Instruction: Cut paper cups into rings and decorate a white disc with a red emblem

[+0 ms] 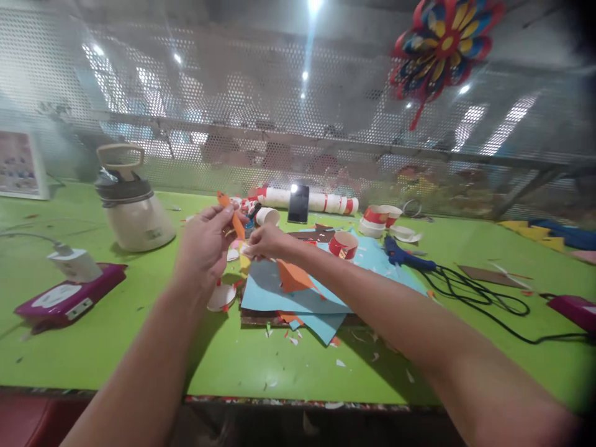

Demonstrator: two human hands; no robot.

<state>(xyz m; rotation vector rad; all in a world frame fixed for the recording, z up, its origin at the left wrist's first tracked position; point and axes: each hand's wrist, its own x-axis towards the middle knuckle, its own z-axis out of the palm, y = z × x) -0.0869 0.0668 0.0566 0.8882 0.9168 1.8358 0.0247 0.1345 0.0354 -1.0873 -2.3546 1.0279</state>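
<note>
My left hand (210, 234) is raised over the table and pinches a narrow orange paper strip (238, 226) that slants down to the right. Close beside it, my right hand (266, 242) has its fingers pinched together by the strip's lower end. A small whitish bit shows at those fingertips, too small to name. Just below them is a yellow piece (244, 266). Under my right forearm lie light blue sheets (270, 288) with an orange paper piece (294, 277) on top. A white disc with red bits (221, 298) lies below my left hand.
A blue glue gun (407, 256) with a looping black cord lies at right. Cut red-and-white paper cups (343, 244), a dark phone (298, 203) and a long white tube (321, 201) stand behind. At left are a large bottle (135, 214) and a purple power strip (74, 298). Paper scraps litter the front.
</note>
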